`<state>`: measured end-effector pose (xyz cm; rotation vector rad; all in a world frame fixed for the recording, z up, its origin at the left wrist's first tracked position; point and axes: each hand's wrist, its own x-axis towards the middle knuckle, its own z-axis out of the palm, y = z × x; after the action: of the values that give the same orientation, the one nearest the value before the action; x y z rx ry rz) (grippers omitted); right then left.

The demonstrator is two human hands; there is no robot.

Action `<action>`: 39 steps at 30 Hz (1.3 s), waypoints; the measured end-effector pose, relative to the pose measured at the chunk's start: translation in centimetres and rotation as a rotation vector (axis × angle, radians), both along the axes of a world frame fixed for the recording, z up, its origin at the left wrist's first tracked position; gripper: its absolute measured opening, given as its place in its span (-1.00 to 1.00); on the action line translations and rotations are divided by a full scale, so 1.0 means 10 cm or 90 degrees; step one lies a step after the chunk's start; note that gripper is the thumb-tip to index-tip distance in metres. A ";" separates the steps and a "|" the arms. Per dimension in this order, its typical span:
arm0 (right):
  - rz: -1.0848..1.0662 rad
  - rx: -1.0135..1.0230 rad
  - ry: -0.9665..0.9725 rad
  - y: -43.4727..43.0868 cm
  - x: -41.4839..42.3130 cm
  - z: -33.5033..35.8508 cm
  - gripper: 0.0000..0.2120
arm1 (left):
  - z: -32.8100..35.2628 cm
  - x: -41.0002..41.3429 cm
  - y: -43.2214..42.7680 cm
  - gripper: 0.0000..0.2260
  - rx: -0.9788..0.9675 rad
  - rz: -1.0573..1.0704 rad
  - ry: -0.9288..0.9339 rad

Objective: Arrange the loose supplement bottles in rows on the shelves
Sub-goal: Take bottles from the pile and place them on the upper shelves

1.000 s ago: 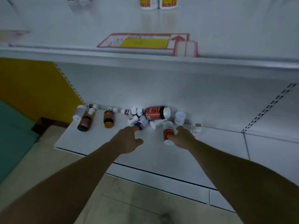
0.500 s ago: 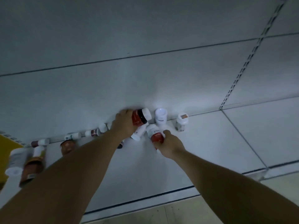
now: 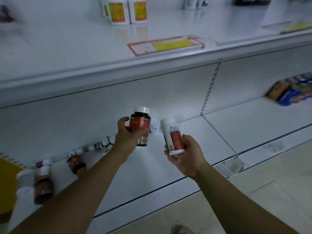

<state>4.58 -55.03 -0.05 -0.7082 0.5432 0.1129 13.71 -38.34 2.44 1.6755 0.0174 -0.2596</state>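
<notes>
My left hand (image 3: 127, 137) grips a dark bottle with a red label and white cap (image 3: 140, 125), held upright above the bottom shelf (image 3: 219, 132). My right hand (image 3: 185, 154) holds a white bottle with a red label (image 3: 172, 135), also lifted off the shelf. Several loose bottles lie along the shelf's back edge to the left, among them a brown one (image 3: 76, 163) and a larger brown one (image 3: 43, 184). A small white bottle (image 3: 155, 125) stands at the back between the two held ones.
The upper shelf (image 3: 67, 48) carries two white bottles with yellow-orange labels (image 3: 125, 10) and a flat red and yellow box (image 3: 168, 44). Colourful packs (image 3: 290, 92) sit at the far right of the lower shelf. A yellow panel (image 3: 8, 183) stands at the left.
Both hands have lifted their bottles off the bottom shelf and raised them upright. The view has tilted up, bringing the upper shelf back into sight.
</notes>
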 end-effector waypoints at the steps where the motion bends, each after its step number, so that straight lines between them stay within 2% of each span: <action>1: 0.005 -0.019 -0.018 0.04 -0.11 0.15 -0.62 | 0.13 -0.14 -0.01 -0.52 -0.062 -0.020 0.037; 3: 0.029 -0.089 -0.034 0.05 -0.34 0.39 -0.68 | 0.33 -0.38 -0.05 -0.60 -0.150 -0.075 0.092; 6: 0.028 -0.145 -0.087 -0.09 -0.67 0.68 -0.62 | 0.59 -0.73 -0.17 -0.79 -0.228 -0.140 0.142; 9: -0.029 -0.174 -0.126 -0.34 -1.00 0.93 -0.62 | 0.86 -1.05 -0.43 -0.69 -0.272 -0.202 0.189; 12: -0.080 -0.214 -0.116 -0.72 -1.36 1.18 -0.67 | 1.08 -1.32 -0.85 -0.79 -0.273 -0.276 0.148; 15: -0.127 -0.246 -0.111 -1.18 -1.74 1.45 -0.63 | 1.32 -1.59 -1.41 -0.69 -0.291 -0.339 0.090; 19: -0.169 -0.382 -0.154 -1.91 -2.26 1.73 -0.58 | 1.60 -2.01 -2.25 -0.61 -0.301 -0.410 0.031; 23: -0.279 -0.370 -0.160 -2.66 -2.74 1.94 -0.78 | 1.75 -2.45 -3.09 -0.57 -0.316 -0.462 -0.010; 30: -0.350 -0.306 -0.175 -3.76 -3.35 2.15 -0.63 | 1.92 -2.95 -4.28 -0.59 -0.342 -0.510 -0.007; 33: -0.386 -0.319 -0.188 -4.14 -3.39 2.17 -0.58 | 1.94 -2.99 -4.72 -0.59 -0.340 -0.525 -0.019; 39: -0.448 -0.316 -0.190 -5.08 -3.20 2.17 -0.64 | 1.87 -2.74 -5.70 -0.59 -0.347 -0.566 -0.035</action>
<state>-27.39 -105.83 21.68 -0.9535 0.5084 -0.7966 -13.65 -95.30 21.17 1.0542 -0.7857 -0.8028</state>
